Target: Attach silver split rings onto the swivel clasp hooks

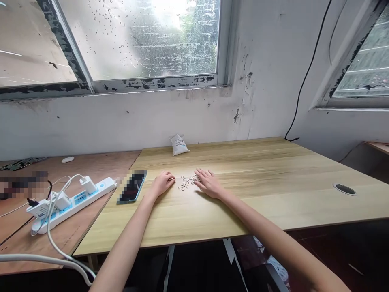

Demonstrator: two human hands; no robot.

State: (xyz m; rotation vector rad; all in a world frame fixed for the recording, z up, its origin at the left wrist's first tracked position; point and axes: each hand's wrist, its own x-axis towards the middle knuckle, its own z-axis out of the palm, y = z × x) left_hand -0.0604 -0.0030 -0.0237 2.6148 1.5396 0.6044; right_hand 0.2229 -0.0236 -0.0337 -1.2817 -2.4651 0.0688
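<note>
Several small metal rings (183,183) lie loosely grouped on the light wooden table (267,174), between my two hands. To the left of them rests my left hand (164,182), its fingers curled together at the tabletop; whatever they may hold is too small to make out. My right hand (208,183) lies palm down with its fingers spread, the fingertips at the right edge of the rings.
A phone (132,187) lies left of my left hand. A white power strip (75,202) with chargers and cables is on the brown table (91,162). A small white packet (179,145) stands near the wall. A round cable grommet (345,189) is at the right.
</note>
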